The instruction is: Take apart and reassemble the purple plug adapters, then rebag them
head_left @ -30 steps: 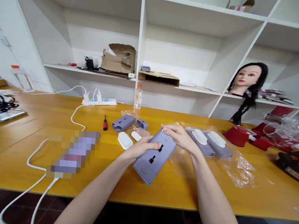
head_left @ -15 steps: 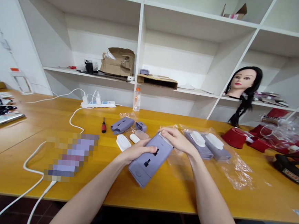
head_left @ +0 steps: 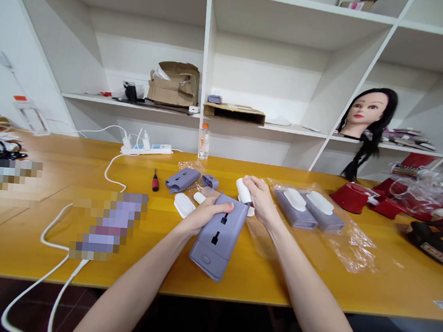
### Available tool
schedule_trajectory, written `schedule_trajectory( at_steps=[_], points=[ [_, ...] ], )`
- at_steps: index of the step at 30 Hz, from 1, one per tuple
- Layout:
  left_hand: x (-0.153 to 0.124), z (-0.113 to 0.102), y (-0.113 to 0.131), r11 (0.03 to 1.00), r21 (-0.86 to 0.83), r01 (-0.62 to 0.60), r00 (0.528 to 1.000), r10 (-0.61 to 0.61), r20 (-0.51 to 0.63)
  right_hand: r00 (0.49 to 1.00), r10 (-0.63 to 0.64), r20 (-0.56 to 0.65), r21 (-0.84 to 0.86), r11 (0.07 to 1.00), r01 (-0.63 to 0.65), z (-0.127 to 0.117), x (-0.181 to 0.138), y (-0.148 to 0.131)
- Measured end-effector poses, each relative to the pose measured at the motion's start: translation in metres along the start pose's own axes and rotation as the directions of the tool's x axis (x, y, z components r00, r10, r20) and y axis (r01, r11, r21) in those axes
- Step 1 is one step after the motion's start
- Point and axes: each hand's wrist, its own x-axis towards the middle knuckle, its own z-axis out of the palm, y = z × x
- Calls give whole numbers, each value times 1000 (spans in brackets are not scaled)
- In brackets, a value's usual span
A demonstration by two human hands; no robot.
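My left hand (head_left: 206, 212) is closed around a purple plastic housing (head_left: 220, 248) with black cut-outs on its face and an oval mark at the near end. My right hand (head_left: 259, 197) grips a white rounded piece (head_left: 243, 191) at the far end of the housing. Whether that piece is fully separate from the housing I cannot tell. Beyond my left hand lie a white oval part (head_left: 183, 205), an open purple shell (head_left: 182, 180) and a small purple block (head_left: 210, 181). Two purple housings (head_left: 297, 220) with white oval parts on top rest to the right.
A red-and-black screwdriver (head_left: 155, 180) lies behind a blurred-out device (head_left: 111, 224) with white cables. Clear plastic wrap (head_left: 353, 248) spreads at the right, near red parts (head_left: 351, 197) and a black tool (head_left: 430, 244). A power strip (head_left: 146, 150) and bottle (head_left: 204, 143) stand at the back.
My right hand has drawn the white piece outward from the housing's far end, so more of it shows. The housing has turned more upright in view.
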Motion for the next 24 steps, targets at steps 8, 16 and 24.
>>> schedule_trajectory(
  at_steps=[8,16,24],
  points=[
    [2,-12,7,988,-157,2,983,-31,-181,990,121,-69,-576,805,-139,-56,14,6],
    [5,-14,9,967,-254,-10,953,-68,-295,930,358,82,-894,439,-91,-75,8,12],
    [3,-11,6,979,-200,-44,951,-21,-308,917,394,65,-964,262,-44,-55,4,13]
  ],
)
